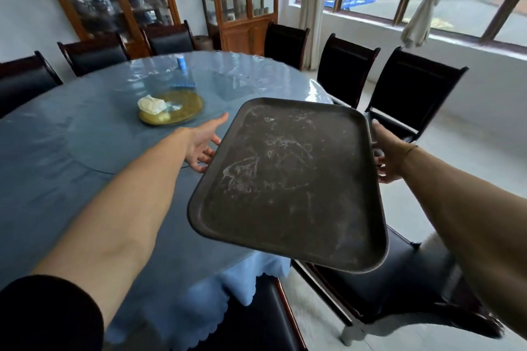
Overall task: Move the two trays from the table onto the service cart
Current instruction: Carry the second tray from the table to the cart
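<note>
A dark, scuffed rectangular tray [291,182] is held tilted in the air over the right edge of the round table [71,151]. My right hand [389,154] grips the tray's far right rim. My left hand [204,142] is at the tray's left rim with fingers spread, some of them under the edge; the thumb points away from the tray. Only this one tray is in view, and no service cart is visible.
The table has a blue cloth under clear plastic, a glass turntable with a yellow dish [171,108] and crumpled paper, and a small blue-capped bottle [181,61]. Dark chairs [413,94] ring the table; one stands right below the tray. Wooden cabinets and windows line the walls.
</note>
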Motion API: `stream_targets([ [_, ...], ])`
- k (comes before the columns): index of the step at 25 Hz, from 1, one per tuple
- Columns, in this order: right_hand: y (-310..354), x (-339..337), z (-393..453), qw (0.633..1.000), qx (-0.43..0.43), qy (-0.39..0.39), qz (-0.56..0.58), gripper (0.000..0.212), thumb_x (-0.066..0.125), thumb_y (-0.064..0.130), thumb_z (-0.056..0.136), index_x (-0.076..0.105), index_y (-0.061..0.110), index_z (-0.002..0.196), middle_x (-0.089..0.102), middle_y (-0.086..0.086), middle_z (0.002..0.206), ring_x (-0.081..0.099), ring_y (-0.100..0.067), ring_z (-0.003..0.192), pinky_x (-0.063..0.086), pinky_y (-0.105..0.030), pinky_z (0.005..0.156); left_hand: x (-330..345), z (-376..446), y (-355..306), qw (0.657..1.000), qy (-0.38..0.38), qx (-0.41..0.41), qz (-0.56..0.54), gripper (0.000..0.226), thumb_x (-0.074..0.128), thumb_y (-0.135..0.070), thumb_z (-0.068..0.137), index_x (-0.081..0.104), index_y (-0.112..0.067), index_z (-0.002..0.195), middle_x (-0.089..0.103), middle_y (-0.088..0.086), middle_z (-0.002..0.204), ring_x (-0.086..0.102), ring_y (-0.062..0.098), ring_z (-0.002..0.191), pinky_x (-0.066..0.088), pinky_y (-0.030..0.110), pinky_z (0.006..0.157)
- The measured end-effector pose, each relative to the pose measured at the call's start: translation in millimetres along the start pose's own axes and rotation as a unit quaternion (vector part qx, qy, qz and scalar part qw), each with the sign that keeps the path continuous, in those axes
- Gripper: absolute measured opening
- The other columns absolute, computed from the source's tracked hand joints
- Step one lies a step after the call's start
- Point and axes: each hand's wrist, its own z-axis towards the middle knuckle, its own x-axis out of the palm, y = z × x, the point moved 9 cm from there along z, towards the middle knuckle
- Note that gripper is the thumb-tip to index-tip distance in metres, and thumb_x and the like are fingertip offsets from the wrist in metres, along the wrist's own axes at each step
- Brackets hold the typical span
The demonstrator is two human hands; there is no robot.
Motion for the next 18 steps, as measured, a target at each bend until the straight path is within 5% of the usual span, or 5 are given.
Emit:
stream_targets([
  [7, -18, -42, -70, 0.997, -0.02, -0.06, 0.04, 0.068, 0.035, 0.089, 0.072, 0.052, 0.023, 0.067, 0.049, 0.0, 0.057, 0.046, -0.015, 0.053, 0.037, -0.021, 0.054, 28, -45, 0, 0.998, 0.047, 0.032, 0.025, 0.087, 0.031, -0.093, 0.073, 0.057, -0.016, 0.106, 0.055, 0.01, 0.088, 0.052, 0.023, 0.08, 0.043, 0.036, 0.072],
  [11, -37, -73, -105, 0.994, -0.026, -0.084, 0.069, 0.072, 0.03, 0.085, 0.079, 0.061, 0.021, 0.088, 0.057, -0.006, 0.093, 0.053, -0.02, 0.083, 0.042, -0.032, 0.067, 54, -68, -12, 0.995, 0.068, 0.061, 0.049, 0.088, 0.032, -0.092, 0.073, 0.057, -0.014, 0.104, 0.059, 0.012, 0.093, 0.054, 0.025, 0.087, 0.046, 0.038, 0.076],
  [15, -65, -120, -143, 0.988, -0.025, -0.107, 0.111, 0.073, 0.028, 0.084, 0.08, 0.061, 0.022, 0.1, 0.057, -0.01, 0.11, 0.052, -0.026, 0.109, 0.042, -0.042, 0.097, 99, -88, -41, 0.987, 0.094, 0.091, 0.092, 0.09, 0.032, -0.091, 0.074, 0.06, -0.013, 0.108, 0.062, 0.012, 0.096, 0.056, 0.025, 0.089, 0.047, 0.037, 0.075],
  [18, -92, -165, -174, 0.978, -0.022, -0.147, 0.148, 0.079, 0.029, 0.085, 0.08, 0.06, 0.022, 0.117, 0.055, -0.011, 0.118, 0.051, -0.026, 0.111, 0.042, -0.04, 0.095, 147, -99, -62, 0.978, 0.128, 0.112, 0.121, 0.094, 0.034, -0.091, 0.074, 0.059, -0.011, 0.117, 0.063, 0.013, 0.105, 0.058, 0.025, 0.094, 0.05, 0.037, 0.075],
])
